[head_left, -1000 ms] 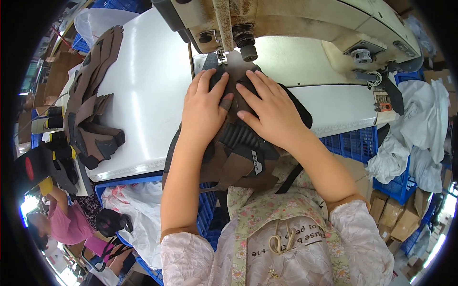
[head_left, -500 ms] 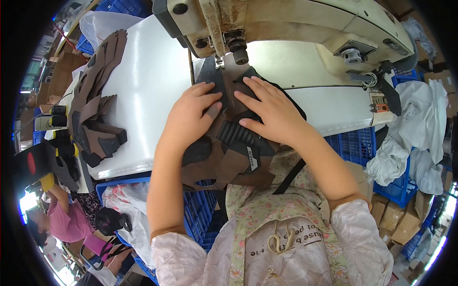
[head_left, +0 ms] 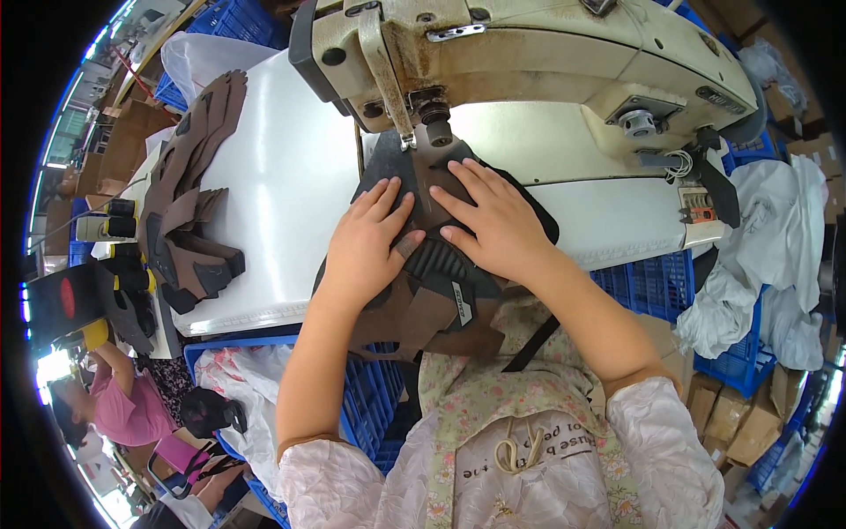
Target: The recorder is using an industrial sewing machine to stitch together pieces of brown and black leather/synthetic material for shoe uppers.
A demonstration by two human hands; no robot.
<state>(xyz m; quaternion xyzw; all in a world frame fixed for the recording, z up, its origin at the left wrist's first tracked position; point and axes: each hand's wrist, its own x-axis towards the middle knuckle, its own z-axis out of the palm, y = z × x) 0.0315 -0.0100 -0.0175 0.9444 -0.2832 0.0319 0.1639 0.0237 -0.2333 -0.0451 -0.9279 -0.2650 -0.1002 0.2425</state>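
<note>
Under the needle and presser foot (head_left: 408, 141) of a sewing machine (head_left: 529, 66) lies a brown-and-black sewn piece (head_left: 427, 185). Black ribs cross its middle, and a small label sits on its lower part, which hangs over the table's front edge. My left hand (head_left: 368, 242) rests flat on the left side of this piece, fingers extended, thumb beside the ribs. On the right side my right hand (head_left: 498, 216) presses down with its fingers spread. Both hands are open, their fingertips just short of the presser foot. What lies beneath the palms is hidden.
Stacked brown cut pieces (head_left: 198, 132) lie on the white table (head_left: 282, 176) at left. Thread spools (head_left: 119, 218) stand beyond them. Blue crates (head_left: 648, 286) sit below the table, white cloth (head_left: 758, 229) hangs at right, and another person (head_left: 123, 401) sits at lower left.
The view has shifted slightly, so the machine appears lower. My left thumb has slid nearer the ribs, toward my right thumb. The sewn piece sits slightly closer to the machine.
</note>
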